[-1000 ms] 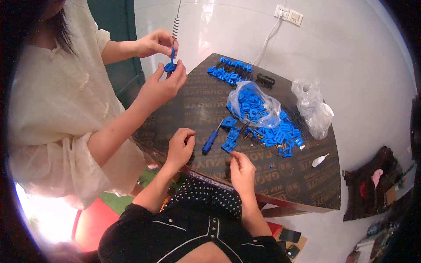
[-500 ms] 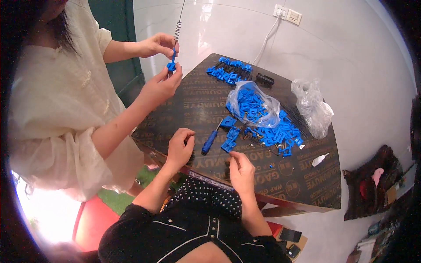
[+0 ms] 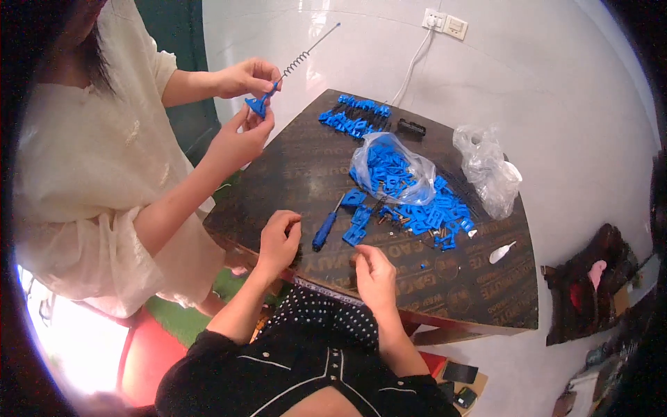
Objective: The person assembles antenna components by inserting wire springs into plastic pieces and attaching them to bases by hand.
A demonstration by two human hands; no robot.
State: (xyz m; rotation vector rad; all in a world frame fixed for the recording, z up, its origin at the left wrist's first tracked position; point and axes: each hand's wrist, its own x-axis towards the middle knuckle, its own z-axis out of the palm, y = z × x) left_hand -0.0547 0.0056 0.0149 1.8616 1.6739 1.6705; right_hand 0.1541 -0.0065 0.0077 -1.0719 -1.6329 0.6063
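Spring (image 3: 297,64) newly aslant, screwdriver (image 3: 324,231) between hands (image 3: 376,276)

The left hand (image 3: 280,240) and the right hand (image 3: 375,274), both at the near edge of the counter (image 3: 278,174), curl with their undersides hidden, so whether either holds something small cannot be told. Left of the counter, the head of a co-worker (image 3: 118,160) is cut off by the upper edge; that person's fingers cover some of a blue plastic piece (image 3: 255,105). On the counter, a clear plastic bag (image 3: 427,170) veils some blue parts (image 3: 389,163). A blue speck (image 3: 423,266) toward the counter's near side is too small to identify.
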